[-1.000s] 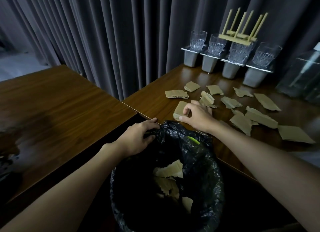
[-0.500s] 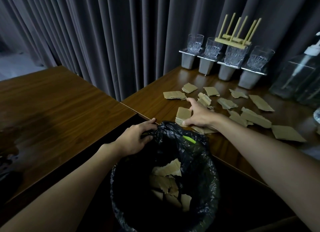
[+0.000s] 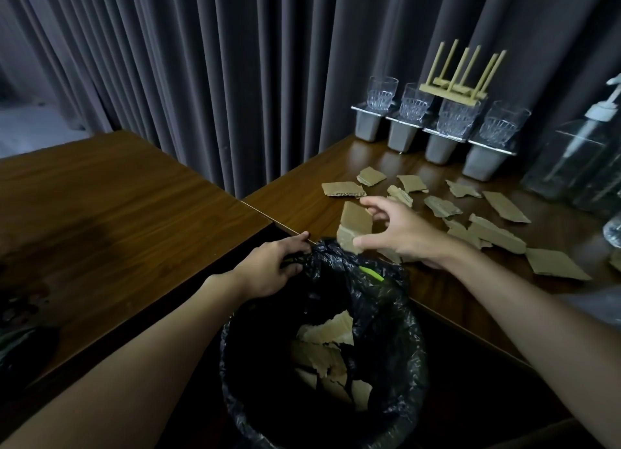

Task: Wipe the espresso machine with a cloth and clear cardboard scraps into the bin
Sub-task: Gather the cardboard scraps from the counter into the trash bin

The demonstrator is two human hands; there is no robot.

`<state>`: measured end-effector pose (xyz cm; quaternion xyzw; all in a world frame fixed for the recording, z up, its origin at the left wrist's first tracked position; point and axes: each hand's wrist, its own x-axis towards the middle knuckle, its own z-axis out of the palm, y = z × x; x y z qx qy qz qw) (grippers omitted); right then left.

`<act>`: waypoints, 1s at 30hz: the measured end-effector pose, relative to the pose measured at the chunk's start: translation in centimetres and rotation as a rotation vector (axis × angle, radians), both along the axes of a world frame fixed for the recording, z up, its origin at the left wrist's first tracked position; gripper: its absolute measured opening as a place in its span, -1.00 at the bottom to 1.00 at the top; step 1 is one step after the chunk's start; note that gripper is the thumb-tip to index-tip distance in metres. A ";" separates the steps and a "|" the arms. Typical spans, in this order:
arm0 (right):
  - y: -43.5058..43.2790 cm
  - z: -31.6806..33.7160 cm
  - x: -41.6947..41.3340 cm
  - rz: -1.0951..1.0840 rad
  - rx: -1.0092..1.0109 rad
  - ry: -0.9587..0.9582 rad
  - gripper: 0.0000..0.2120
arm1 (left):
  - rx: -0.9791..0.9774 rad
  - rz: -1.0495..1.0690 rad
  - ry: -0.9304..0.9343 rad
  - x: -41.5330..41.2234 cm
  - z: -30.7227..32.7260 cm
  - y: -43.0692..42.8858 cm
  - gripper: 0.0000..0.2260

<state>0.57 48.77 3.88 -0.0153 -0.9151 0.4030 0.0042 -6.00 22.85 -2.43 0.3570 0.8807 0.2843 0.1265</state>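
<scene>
Head view: right hand (image 3: 401, 235) pinches cardboard scrap (image 3: 355, 219); left hand (image 3: 268, 269) grips bin (image 3: 396, 317).

**No words to read here**

You can read no words, numbers or signs on anything. The cardboard piece (image 3: 356, 220) that your right hand (image 3: 400, 233) holds is plain brown. The cardboard scraps (image 3: 505, 206) on the table (image 3: 302, 200) are plain brown too. The black bin bag (image 3: 386, 314) that your left hand (image 3: 268, 270) grips shows no print. The clear pump bottle (image 3: 578, 159) and the glasses (image 3: 382, 94) show no label. The room is dim, so any tiny print is too small to tell.
</scene>
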 end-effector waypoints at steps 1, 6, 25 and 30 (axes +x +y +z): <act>-0.3 0.3 0.9 0.062 0.012 -0.024 -0.14 | -0.006 -0.001 0.000 0.0 0.1 0.0 -0.63; -1.6 0.5 4.4 0.336 0.156 -0.159 -0.20 | -0.023 -0.013 0.018 -0.2 0.3 0.0 -0.64; 5.1 -1.8 4.5 -0.314 0.530 -0.170 -0.38 | -0.045 -0.087 0.019 1.8 0.5 2.2 -0.67; 5.4 -1.9 4.7 -0.334 0.490 -0.097 -0.57 | -0.039 -0.087 0.009 1.8 0.4 2.0 -0.68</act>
